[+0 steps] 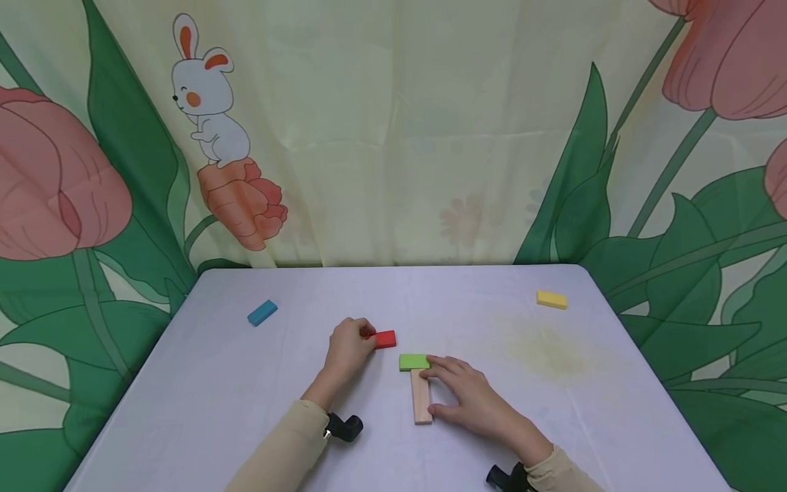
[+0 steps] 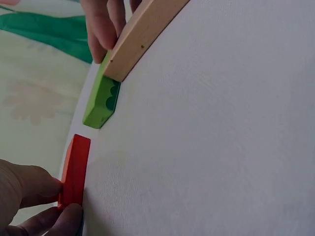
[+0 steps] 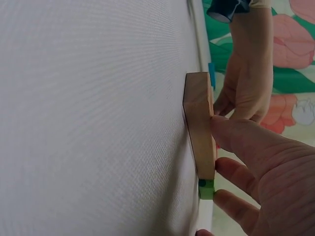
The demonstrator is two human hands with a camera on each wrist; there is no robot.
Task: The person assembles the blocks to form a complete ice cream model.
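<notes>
1. Head view: the red block lies just off the fingertips of the left hand, which pinches its near-left end between thumb and fingers. Whether it rests on the bench or is slightly raised, I cannot tell.
2. Just ahead and to the left of the right hand is the green block, set crosswise at the far end of the plank. Together they look like a T. A small gap parts the red block from the green block.
3. The right hand is spread rather than clenched: its thumb is at the side of the plank, and its fingertips reach the plank's far part and the green block's right end.
4. The step in hand seems to be bringing pieces together, the right hand steadying or squaring the pair. The next move probably calls for guiding the red block level with the green block, then letting go without nudging the join.
5. Farther out, the blue block lies ahead and left of the left hand; the yellow block lies ahead and right of the right hand. Neither is touched.
6. No container shows; every block is outside any holder.
</notes>
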